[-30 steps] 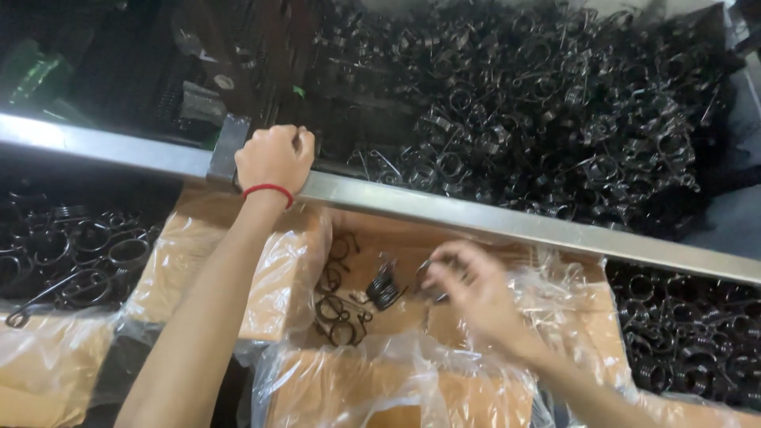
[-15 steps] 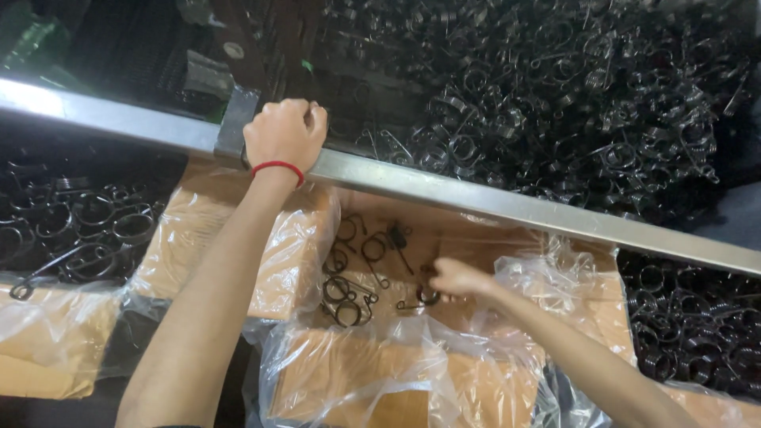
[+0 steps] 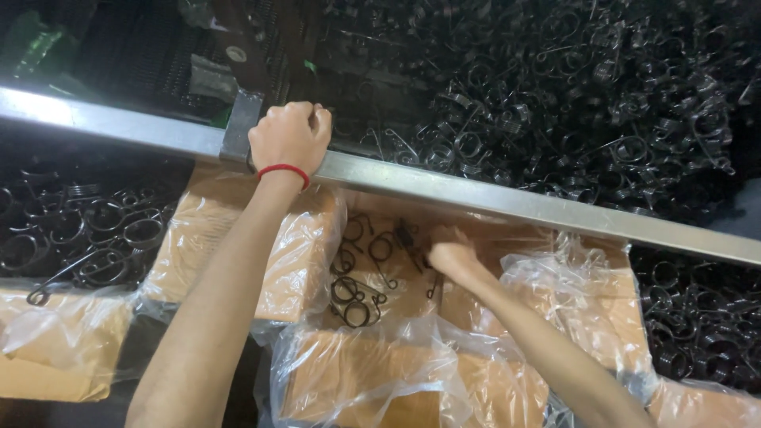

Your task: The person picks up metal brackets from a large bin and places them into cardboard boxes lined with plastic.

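Note:
My left hand (image 3: pixel 290 139), with a red band at the wrist, grips a long steel bar (image 3: pixel 491 200) that crosses the view. My right hand (image 3: pixel 449 255) reaches down into a cardboard box (image 3: pixel 198 246) lined with clear plastic, its fingers curled over a small black wire spring; whether it grips the spring is unclear. A few black wire springs (image 3: pixel 355 295) lie on the box floor just left of that hand.
A big heap of black wire springs (image 3: pixel 571 103) lies beyond the bar. More springs fill a box at the left (image 3: pixel 87 234) and another at the right (image 3: pixel 697 325). Loose plastic lining (image 3: pixel 349 372) bunches at the near edge.
My right hand has moved further down into the box and curled shut over the springs. My left hand stays on the bar. The view has shifted slightly.

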